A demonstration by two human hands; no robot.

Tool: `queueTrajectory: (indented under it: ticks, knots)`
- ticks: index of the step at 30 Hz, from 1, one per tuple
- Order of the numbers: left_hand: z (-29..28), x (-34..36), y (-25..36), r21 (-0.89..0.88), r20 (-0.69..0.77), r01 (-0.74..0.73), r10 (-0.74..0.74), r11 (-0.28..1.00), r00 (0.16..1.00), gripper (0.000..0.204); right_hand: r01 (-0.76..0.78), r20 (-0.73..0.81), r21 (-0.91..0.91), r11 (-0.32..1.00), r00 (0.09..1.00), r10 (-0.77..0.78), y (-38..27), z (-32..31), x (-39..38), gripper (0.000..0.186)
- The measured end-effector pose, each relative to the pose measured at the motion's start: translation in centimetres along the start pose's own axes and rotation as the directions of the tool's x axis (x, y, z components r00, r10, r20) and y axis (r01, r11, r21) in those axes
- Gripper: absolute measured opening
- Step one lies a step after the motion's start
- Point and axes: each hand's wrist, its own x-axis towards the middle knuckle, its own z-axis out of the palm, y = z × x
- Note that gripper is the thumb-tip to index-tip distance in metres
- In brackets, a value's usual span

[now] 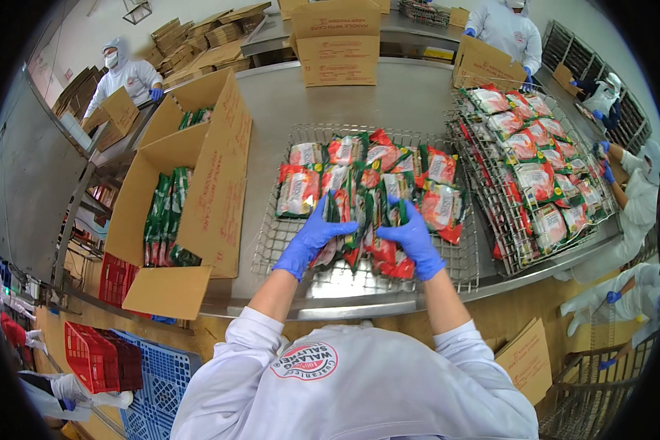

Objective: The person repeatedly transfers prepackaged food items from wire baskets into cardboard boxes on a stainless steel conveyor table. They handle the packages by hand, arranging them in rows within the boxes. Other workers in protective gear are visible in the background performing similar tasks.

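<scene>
While holding packets (365, 209) bunched on edge mid-way across the wire tray (270, 253), clamps fingers of left hand (312, 235) and right hand (416, 240) on opposite sides, seemingly to stop slumping. Has open box (220, 187) close at left, probably for easy reach, stacked trays (507, 268) at right.

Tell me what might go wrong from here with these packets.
1. The packets bunched between the left hand and right hand look pressed from the sides, so a middle one could slip out.
2. The stacked wire trays sit near the table's edge, heaped on top; a bump might send a packet to the floor.
3. The carton's near flap sticks out and might snag a sleeve.
</scene>
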Motion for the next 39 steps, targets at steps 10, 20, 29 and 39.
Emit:
queueTrajectory:
  ticks: [10,20,29,39]
  knots:
    - [-5.5,-14.7,17.6,0.124,-0.052,-0.509,0.518,0.852,0.854,0.099,0.453,0.105,-0.146,0.880,0.891,-0.441,-18.4,15.2,-4.7,0.070]
    - [-25.8,-21.0,20.3,-0.125,-0.207,-0.465,0.435,0.877,0.876,0.080,0.434,0.215,-0.212,0.876,0.895,-0.391,-20.3,37.7,-1.2,0.059]
    - [-30.6,-13.2,12.0,0.928,-0.118,0.014,0.258,0.372,0.959,0.048,-0.114,-0.104,-0.935,0.336,0.993,0.047,-2.5,40.8,6.0,0.024]
    - [-33.0,-12.4,11.8,0.925,-0.152,0.087,0.151,0.370,0.977,0.055,-0.022,-0.014,-0.969,0.245,0.999,0.035,-1.7,42.6,7.8,0.037]
